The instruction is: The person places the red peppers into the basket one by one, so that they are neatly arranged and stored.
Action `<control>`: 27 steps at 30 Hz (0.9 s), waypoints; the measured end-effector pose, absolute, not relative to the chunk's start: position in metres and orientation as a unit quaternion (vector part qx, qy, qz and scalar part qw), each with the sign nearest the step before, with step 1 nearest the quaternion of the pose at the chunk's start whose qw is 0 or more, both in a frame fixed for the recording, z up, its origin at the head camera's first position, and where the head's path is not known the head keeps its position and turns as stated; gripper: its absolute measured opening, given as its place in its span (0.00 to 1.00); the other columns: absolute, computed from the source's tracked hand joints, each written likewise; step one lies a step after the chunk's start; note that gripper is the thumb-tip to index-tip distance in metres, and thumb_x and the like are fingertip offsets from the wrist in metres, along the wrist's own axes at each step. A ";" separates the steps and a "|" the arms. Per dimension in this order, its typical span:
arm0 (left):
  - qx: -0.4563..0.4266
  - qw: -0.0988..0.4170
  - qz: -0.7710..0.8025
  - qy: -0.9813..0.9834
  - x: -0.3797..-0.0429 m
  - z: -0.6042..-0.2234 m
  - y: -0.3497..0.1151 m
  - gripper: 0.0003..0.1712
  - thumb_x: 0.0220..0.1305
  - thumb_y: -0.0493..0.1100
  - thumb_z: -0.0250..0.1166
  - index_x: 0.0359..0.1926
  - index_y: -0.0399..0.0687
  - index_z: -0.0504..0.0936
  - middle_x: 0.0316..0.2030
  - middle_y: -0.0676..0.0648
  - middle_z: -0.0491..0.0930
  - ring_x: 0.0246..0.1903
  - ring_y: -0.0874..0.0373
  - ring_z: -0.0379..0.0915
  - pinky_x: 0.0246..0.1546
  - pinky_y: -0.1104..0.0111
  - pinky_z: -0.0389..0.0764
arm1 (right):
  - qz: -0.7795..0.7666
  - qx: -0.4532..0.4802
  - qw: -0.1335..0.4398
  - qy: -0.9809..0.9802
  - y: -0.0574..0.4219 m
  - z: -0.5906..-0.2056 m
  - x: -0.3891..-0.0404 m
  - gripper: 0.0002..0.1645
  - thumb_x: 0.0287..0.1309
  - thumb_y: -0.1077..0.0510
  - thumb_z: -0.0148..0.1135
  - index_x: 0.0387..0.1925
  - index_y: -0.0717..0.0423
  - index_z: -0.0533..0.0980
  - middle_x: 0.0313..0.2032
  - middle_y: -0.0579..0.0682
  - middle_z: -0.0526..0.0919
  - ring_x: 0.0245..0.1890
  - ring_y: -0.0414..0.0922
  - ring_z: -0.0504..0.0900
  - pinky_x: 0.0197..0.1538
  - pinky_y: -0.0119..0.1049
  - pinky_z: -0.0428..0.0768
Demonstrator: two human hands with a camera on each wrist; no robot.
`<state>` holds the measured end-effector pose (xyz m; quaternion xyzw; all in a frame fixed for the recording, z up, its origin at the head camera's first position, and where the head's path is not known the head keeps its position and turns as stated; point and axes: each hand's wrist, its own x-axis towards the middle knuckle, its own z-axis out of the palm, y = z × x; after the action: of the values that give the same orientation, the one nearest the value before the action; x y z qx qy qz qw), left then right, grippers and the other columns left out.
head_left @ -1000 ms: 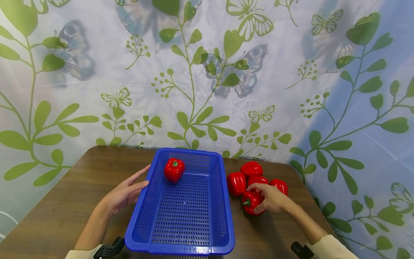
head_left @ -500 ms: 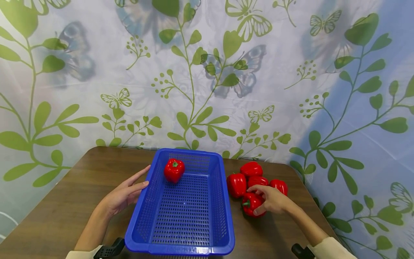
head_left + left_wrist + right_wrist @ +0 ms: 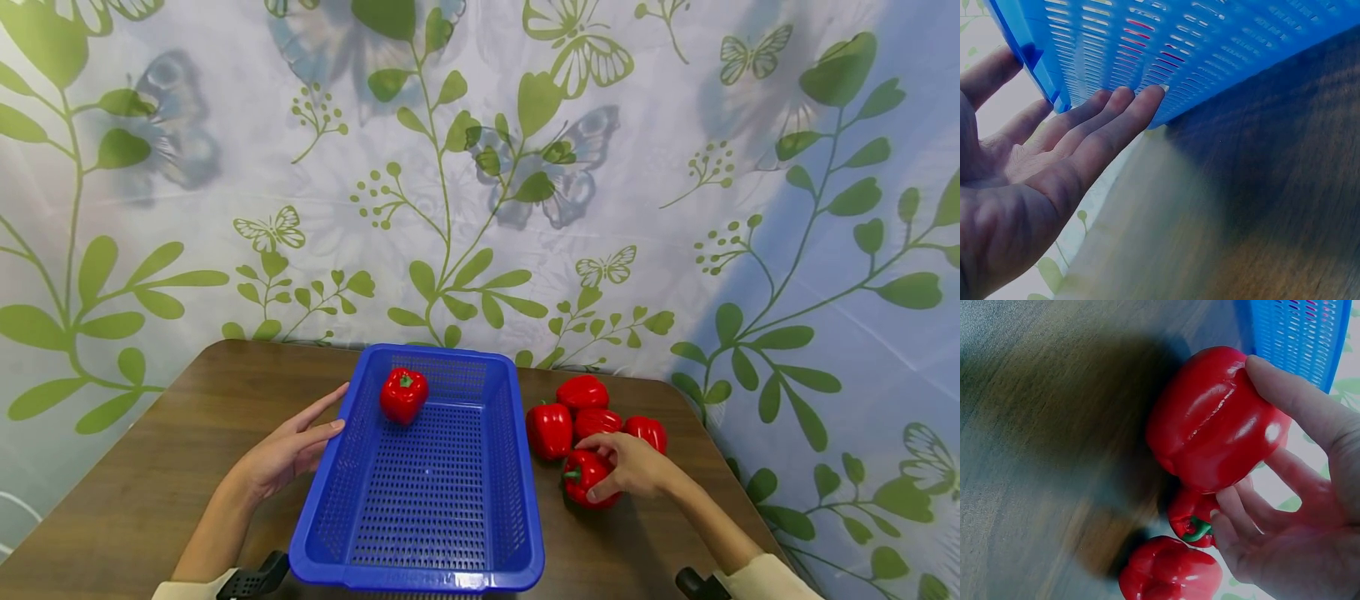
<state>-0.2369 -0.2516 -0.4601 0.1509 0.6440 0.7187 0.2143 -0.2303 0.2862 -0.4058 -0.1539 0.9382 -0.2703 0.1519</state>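
Observation:
My right hand (image 3: 632, 467) holds a glossy red bell pepper (image 3: 583, 489), thumb on the near side and fingers over the far side. In the right wrist view this bell pepper (image 3: 1210, 425) fills the middle, and its underside is hidden. A blue perforated plastic basket (image 3: 528, 500) stands at the table's middle, left of that pepper. One red bell pepper (image 3: 403, 398) with a green stem sits in the basket's far left corner. My left hand (image 3: 288, 450) touches the basket's left rim with extended fingers; the left wrist view shows its fingers (image 3: 1116, 128) along the slotted outer wall.
Several more red bell peppers lie close behind the held one: one at left (image 3: 550, 431), one at the back (image 3: 583, 392), one at right (image 3: 647, 432). The brown wooden table (image 3: 247, 383) ends at a patterned cloth backdrop (image 3: 480, 208).
The gripped bell pepper has shifted very slightly toward me and right with my right hand. My left hand and the basket stay in place.

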 end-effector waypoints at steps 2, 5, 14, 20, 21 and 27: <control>0.151 0.214 0.719 0.644 -0.237 -0.460 -0.251 0.38 0.80 0.44 0.49 0.82 0.64 0.42 0.73 0.34 0.65 0.64 0.43 0.76 0.58 0.52 0.81 | -0.273 -0.154 0.151 0.937 0.287 -0.407 -0.229 0.39 0.41 0.55 0.83 0.58 0.54 0.78 0.45 0.54 0.80 0.44 0.49 0.77 0.41 0.41 0.81; 0.152 0.213 0.718 0.645 -0.237 -0.461 -0.252 0.38 0.80 0.44 0.49 0.82 0.64 0.42 0.73 0.34 0.65 0.64 0.44 0.76 0.58 0.52 0.81 | -0.277 -0.152 0.151 0.936 0.288 -0.407 -0.228 0.39 0.41 0.54 0.83 0.57 0.55 0.78 0.44 0.54 0.80 0.43 0.49 0.77 0.40 0.40 0.81; 0.147 0.214 0.718 0.645 -0.237 -0.460 -0.251 0.38 0.80 0.44 0.49 0.82 0.65 0.43 0.72 0.35 0.66 0.64 0.45 0.76 0.58 0.54 0.81 | -0.286 -0.133 0.155 0.936 0.290 -0.401 -0.225 0.39 0.42 0.52 0.82 0.58 0.53 0.78 0.45 0.56 0.81 0.44 0.50 0.79 0.40 0.41 0.83; 0.146 0.213 0.718 0.647 -0.237 -0.460 -0.251 0.38 0.80 0.44 0.50 0.82 0.64 0.43 0.72 0.36 0.68 0.64 0.46 0.76 0.59 0.55 0.80 | -0.291 -0.140 0.141 0.936 0.289 -0.388 -0.226 0.40 0.44 0.51 0.81 0.61 0.54 0.76 0.46 0.56 0.81 0.45 0.50 0.79 0.40 0.41 0.84; 0.147 0.213 0.717 0.647 -0.237 -0.460 -0.251 0.38 0.80 0.44 0.50 0.82 0.64 0.42 0.72 0.37 0.68 0.64 0.46 0.76 0.59 0.56 0.80 | -0.292 -0.138 0.139 0.936 0.289 -0.385 -0.226 0.41 0.44 0.51 0.81 0.61 0.54 0.76 0.46 0.57 0.81 0.45 0.50 0.80 0.40 0.41 0.84; 0.150 0.214 0.717 0.646 -0.237 -0.460 -0.252 0.38 0.81 0.44 0.49 0.82 0.64 0.42 0.72 0.36 0.67 0.64 0.46 0.76 0.59 0.55 0.80 | -0.280 -0.128 0.130 0.943 0.283 -0.373 -0.231 0.45 0.44 0.49 0.81 0.66 0.51 0.75 0.50 0.55 0.79 0.50 0.51 0.78 0.42 0.42 0.83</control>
<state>-0.2373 -0.2520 -0.4602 0.1502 0.6456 0.7174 0.2145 -0.2306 0.2828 -0.3726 -0.1281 0.9425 -0.2800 0.1299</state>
